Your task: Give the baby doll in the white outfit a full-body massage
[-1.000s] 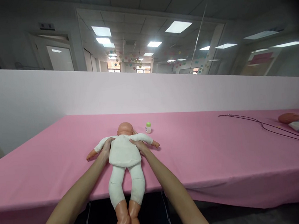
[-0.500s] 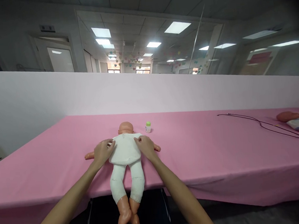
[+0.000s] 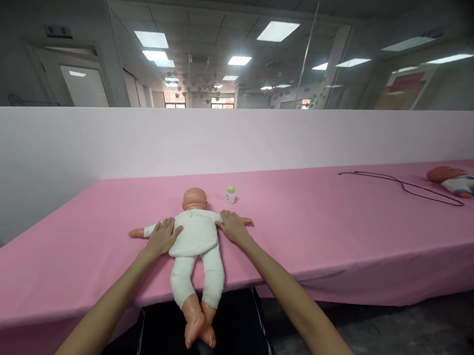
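Doll (image 3: 194, 234) lies back-up at the near edge of the pink-covered desk (image 3: 306, 226), head pointing away from you; its front is hidden. Legs run past the edge, ankles crossed over your dark trousers (image 3: 238, 330), so part of the lower foot is covered. Small dark obj. (image 3: 205, 350) pokes out just under the feet; can't ID it.

Your L hand (image 3: 162, 239) rests palm-down, fingers spread, over the doll's L upper arm, thumb at the torso; your R hand (image 3: 233, 229) does the same on the R. So grip's loose w/ both: laid on, not clenched. Each hides most of a doll arm; only the ends show, & your palms are out of sight.

Green-capped bottle (image 3: 231, 195) stands upright near the head, R side; label's too small to read. Far R: thin dark cord (image 3: 404, 185) in a long loop, then a 2nd doll (image 3: 467, 185), cut off by the frame. White partition (image 3: 217, 140) runs behind; the room past it is dim, signs illegible.
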Demonstrator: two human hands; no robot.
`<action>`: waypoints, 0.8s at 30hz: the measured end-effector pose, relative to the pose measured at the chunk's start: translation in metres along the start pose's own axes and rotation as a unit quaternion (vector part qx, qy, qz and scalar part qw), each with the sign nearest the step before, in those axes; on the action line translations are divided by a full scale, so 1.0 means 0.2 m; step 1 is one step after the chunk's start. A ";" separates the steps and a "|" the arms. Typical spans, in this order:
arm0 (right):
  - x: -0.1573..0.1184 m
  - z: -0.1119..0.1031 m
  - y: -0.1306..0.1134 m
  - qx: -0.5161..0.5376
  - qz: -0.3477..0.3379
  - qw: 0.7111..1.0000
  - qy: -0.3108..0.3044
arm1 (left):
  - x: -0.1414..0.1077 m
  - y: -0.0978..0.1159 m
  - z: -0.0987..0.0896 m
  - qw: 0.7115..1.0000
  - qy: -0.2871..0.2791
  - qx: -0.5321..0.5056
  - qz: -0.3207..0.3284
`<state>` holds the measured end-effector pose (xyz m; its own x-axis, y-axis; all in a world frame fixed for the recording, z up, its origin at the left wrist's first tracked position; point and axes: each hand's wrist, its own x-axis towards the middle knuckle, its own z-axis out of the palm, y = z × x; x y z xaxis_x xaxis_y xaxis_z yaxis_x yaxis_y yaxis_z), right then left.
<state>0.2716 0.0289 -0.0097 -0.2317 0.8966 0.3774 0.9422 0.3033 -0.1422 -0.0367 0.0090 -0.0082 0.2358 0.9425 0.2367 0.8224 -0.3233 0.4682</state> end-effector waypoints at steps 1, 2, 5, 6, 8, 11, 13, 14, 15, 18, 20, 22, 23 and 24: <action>-0.01 0.00 0.03 -0.021 0.003 1.000 0.005 | 0.00 -0.02 -0.01 0.999 -0.004 0.049 0.008; -0.02 0.00 0.05 -0.039 0.004 0.999 0.009 | 0.00 -0.03 -0.02 0.996 -0.006 0.088 0.010; -0.02 -0.01 0.10 -0.066 0.002 0.997 0.026 | 0.04 0.01 -0.10 0.992 0.023 0.122 -0.013; -0.01 -0.02 0.12 -0.062 0.004 0.997 0.035 | 0.06 0.06 -0.14 0.993 0.050 0.102 -0.018; 0.04 -0.04 0.15 -0.036 0.027 0.997 0.060 | 0.13 0.19 -0.20 0.995 0.101 0.001 0.003; 0.15 -0.08 0.21 0.005 0.067 0.995 0.077 | 0.28 0.45 -0.23 0.961 0.054 -0.265 0.055; 0.24 -0.10 0.25 0.020 0.074 0.994 0.077 | 0.42 0.61 -0.17 0.884 -0.034 -0.466 0.026; 0.28 -0.11 0.27 0.024 0.069 0.994 0.077 | 0.50 0.67 -0.13 0.833 -0.078 -0.548 -0.010; 0.32 -0.12 0.30 0.026 0.062 0.995 0.076 | 0.58 0.72 -0.08 0.783 -0.114 -0.609 -0.054; 0.43 -0.10 0.36 0.017 0.033 0.997 0.063 | 0.80 0.81 0.10 0.673 -0.150 -0.699 -0.190; 0.48 -0.07 0.40 0.003 0.017 0.999 0.051 | 0.92 0.84 0.22 0.649 -0.134 -0.712 -0.234; 0.51 -0.03 0.43 -0.002 0.000 0.999 0.039 | 1.01 0.86 0.31 0.648 -0.119 -0.714 -0.238; 0.52 0.00 0.45 0.000 -0.005 0.999 0.033 | 1.04 0.86 0.34 0.649 -0.115 -0.715 -0.232; 0.53 0.02 0.47 0.005 -0.008 1.000 0.026 | 1.07 0.86 0.37 0.649 -0.115 -0.717 -0.225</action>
<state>0.3346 0.1531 0.0139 -0.2327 0.8739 0.4269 0.9362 0.3201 -0.1450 0.1939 0.1607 0.0597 0.3454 0.9031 -0.2550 -0.4550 0.3988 0.7962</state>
